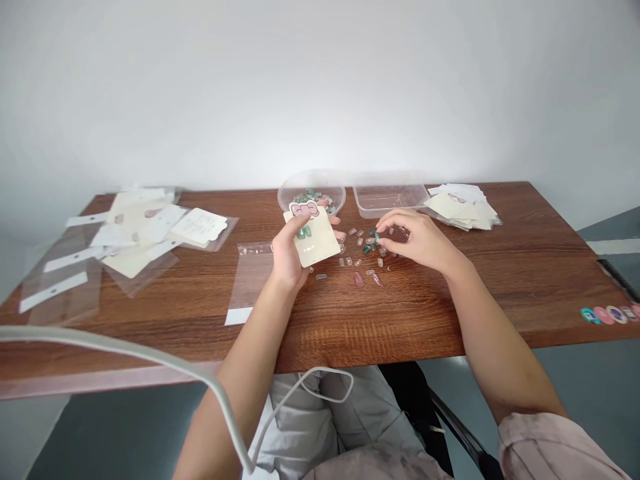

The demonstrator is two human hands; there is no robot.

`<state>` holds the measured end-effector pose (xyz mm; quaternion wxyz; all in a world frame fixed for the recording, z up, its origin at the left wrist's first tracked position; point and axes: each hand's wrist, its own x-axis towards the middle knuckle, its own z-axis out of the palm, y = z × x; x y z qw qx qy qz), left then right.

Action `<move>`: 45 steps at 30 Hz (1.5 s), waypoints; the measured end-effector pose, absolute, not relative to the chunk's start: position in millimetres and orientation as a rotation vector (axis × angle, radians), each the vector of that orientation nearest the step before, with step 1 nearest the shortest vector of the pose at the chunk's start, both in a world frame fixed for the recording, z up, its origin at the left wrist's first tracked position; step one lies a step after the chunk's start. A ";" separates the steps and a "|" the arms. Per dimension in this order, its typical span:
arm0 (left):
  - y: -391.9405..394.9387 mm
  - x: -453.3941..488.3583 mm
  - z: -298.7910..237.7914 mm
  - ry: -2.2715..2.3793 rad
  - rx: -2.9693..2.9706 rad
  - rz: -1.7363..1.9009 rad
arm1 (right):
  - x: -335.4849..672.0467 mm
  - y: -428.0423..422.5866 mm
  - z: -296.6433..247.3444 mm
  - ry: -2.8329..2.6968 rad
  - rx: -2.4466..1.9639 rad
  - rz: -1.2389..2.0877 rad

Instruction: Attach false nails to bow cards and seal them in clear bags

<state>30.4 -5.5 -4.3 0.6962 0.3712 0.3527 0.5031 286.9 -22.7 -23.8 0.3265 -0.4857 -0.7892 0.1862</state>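
Note:
My left hand (289, 257) grips a cream display card (321, 243) with a pink bow at its top, thumb across the front. Green false nails (304, 232) sit on the card's left side. To the right, my right hand (417, 240) pinches a green false nail (377, 237) between thumb and fingertips, just above the table. Loose clear and green false nails (367, 249) lie scattered between and below the hands. Two pink false nails (359, 279) rest nearer the front; the fingers of my right hand partly cover some others.
Behind the hands stand a round clear tub (285, 193) holding more nails and a rectangular clear box (367, 205). Cards (463, 203) are stacked at right; bagged cards (135, 230) spread over the left. One clear bag (253, 277) lies near my left forearm. A white cable (150, 350) crosses the foreground.

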 end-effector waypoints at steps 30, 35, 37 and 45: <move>-26.7 53.9 -13.8 0.659 0.801 0.956 | 217.3 -50.9 -25.5 -1.823 -0.949 0.317; -28.6 54.6 -10.2 0.658 0.801 0.937 | 217.4 -51.2 -25.8 -1.809 -0.960 0.378; -28.7 54.8 -9.5 0.675 0.804 0.937 | 217.6 -51.1 -25.9 -1.814 -0.980 0.395; -27.3 54.7 -12.7 0.655 0.824 0.938 | 217.4 -51.4 -24.4 -1.826 -0.974 0.407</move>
